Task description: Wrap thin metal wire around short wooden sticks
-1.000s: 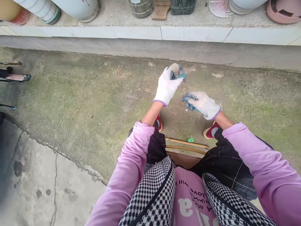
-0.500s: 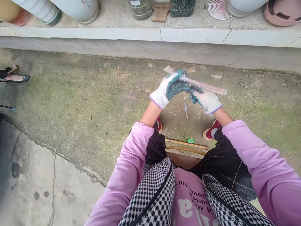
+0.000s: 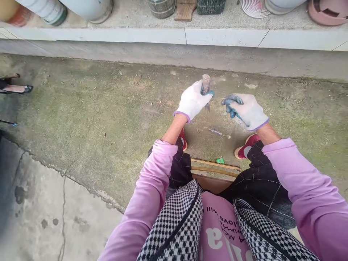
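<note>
My left hand (image 3: 193, 97), in a white glove with a green palm, is wrapped round a wooden stick wound with thin wire (image 3: 206, 82). The stick now stands nearly end-on to me. To its right, my right hand (image 3: 243, 108), gloved alike, has its fingers curled together; whatever they may pinch is too fine to make out. Below and between both hands is a smaller wire-wound stick (image 3: 214, 131), slightly blurred. Whether it hangs or lies on the ground, I cannot tell.
A tiled ledge (image 3: 217, 37) runs across the top, with jars, pots and a wooden board (image 3: 185, 10) on it. A green wrapper (image 3: 220, 160) lies near my red shoes (image 3: 247, 146). Another person's foot (image 3: 28, 88) shows at far left.
My left hand has turned the larger stick from slanting sideways to nearly end-on. My right hand has moved right, away from it. The smaller stick has swung from upright to nearly level.
</note>
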Demonstrator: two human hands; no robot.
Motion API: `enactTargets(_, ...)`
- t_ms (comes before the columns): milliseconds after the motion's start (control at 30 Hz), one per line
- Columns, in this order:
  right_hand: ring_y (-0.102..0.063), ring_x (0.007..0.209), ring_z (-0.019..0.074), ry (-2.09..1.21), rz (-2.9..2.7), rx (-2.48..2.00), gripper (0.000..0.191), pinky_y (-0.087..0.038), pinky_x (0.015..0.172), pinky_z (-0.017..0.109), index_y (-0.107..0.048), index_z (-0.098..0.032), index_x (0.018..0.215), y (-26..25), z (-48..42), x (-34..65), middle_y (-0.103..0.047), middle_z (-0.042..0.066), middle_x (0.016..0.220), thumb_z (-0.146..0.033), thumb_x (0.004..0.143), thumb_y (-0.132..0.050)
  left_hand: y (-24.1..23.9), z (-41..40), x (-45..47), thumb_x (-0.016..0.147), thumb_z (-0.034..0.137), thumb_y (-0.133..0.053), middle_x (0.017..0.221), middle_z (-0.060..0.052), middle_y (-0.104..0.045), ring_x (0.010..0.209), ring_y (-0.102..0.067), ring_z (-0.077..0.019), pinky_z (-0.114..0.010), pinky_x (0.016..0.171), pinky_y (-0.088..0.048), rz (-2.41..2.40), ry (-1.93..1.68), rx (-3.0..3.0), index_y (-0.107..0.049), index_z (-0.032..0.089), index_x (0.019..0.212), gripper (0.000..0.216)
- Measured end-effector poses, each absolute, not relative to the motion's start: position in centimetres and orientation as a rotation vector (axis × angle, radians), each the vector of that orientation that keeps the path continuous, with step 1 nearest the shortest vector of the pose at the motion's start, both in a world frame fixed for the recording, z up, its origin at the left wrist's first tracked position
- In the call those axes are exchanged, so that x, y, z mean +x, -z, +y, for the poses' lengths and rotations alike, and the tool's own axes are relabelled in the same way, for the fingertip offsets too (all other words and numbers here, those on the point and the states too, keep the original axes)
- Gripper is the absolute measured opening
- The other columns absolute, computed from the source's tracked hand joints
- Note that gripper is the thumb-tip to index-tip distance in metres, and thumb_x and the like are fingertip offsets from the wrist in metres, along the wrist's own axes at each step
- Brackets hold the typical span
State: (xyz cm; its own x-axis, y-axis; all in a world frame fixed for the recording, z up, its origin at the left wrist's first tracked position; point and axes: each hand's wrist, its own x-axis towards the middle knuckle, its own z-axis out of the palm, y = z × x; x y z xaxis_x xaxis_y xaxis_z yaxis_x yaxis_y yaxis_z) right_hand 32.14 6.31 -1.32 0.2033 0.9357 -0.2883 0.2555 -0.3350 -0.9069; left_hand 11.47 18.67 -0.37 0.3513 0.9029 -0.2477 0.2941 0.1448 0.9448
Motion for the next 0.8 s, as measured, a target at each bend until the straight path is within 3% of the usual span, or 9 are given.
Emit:
enactTargets(100,-0.064,0.061,0.0180,-1.059,-1.059,-1.753,0.013,-0.055,0.056,0.030,-0.083,-0.026,0.088,1.8,6.9,34.1,-0.075,0.003,0.074,-0.033,0.098,-0.081,0.1,18.5,11.8,0.089,0.019,-0.095,0.100,-0.008,-0.085,0.125,-0.087,-0.0353,-0.051,0.119,-0.069,1.096,-0.493,1.208,-0.081,0.019,0.112,0.026)
enactTargets(167,-0.069,0.065,0.0202,-1.054,-1.041,-1.743,0.012,-0.061,0.061,0.032,-0.082,-0.026,0.089,2.3,7.2,34.3,-0.075,0.003,0.075,-0.034,0.097,-0.083,-0.4,18.5,11.9,0.096,0.028,-0.093,0.093,-0.006,-0.084,0.113,-0.090,-0.0319,-0.051,0.113,-0.073,1.017,-0.478,1.023,-0.080,0.018,0.118,0.028)
enactTargets(267,-0.075,0.071,0.0212,-1.107,-1.033,-1.717,0.012,-0.066,0.070,0.033,-0.082,-0.025,0.092,2.9,7.3,32.7,-0.079,0.003,0.081,-0.035,0.096,-0.083,-0.9,18.8,11.8,0.107,0.037,-0.084,0.098,-0.006,-0.085,0.118,-0.092,-0.0308,-0.048,0.111,-0.075,0.922,-0.543,0.813,-0.079,0.018,0.128,0.029)
enactTargets(367,-0.078,0.075,0.0199,-1.194,-1.055,-1.701,0.010,-0.068,0.074,0.030,-0.082,-0.025,0.093,2.9,6.8,30.0,-0.083,0.003,0.084,-0.034,0.098,-0.083,-0.9,19.2,12.1,0.114,0.030,-0.075,0.109,-0.008,-0.087,0.128,-0.089,-0.0298,-0.048,0.116,-0.073,0.937,-0.659,0.726,-0.079,0.017,0.128,0.020)
enactTargets(467,-0.077,0.072,0.0177,-1.315,-1.132,-1.707,0.008,-0.066,0.072,0.026,-0.081,-0.024,0.091,2.1,6.2,28.3,-0.083,0.002,0.081,-0.029,0.098,-0.080,-0.5,19.3,12.8,0.106,0.018,-0.080,0.113,-0.009,-0.087,0.130,-0.086,-0.0291,-0.049,0.121,-0.070,1.044,-0.772,0.813,-0.078,0.016,0.119,0.014)
enactTargets(667,-0.072,0.066,0.0156,-1.300,-1.211,-1.777,0.007,-0.061,0.068,0.026,-0.082,-0.023,0.093,0.8,6.1,29.8,-0.080,0.001,0.079,-0.025,0.097,-0.076,0.1,18.3,12.3,0.084,0.005,-0.090,0.122,-0.008,-0.083,0.146,-0.077,-0.0353,-0.050,0.128,-0.061,1.153,-0.771,1.332,-0.078,0.023,0.100,0.027)
enactTargets(800,-0.071,0.069,0.0197,-1.160,-1.141,-1.777,0.007,-0.063,0.067,0.032,-0.082,-0.026,0.091,0.7,6.6,32.6,-0.078,0.002,0.078,-0.030,0.095,-0.078,0.1,18.3,12.0,0.082,0.010,-0.092,0.103,-0.007,-0.083,0.130,-0.083,-0.0352,-0.053,0.123,-0.065,1.150,-0.625,1.326,-0.075,0.022,0.095,0.025)
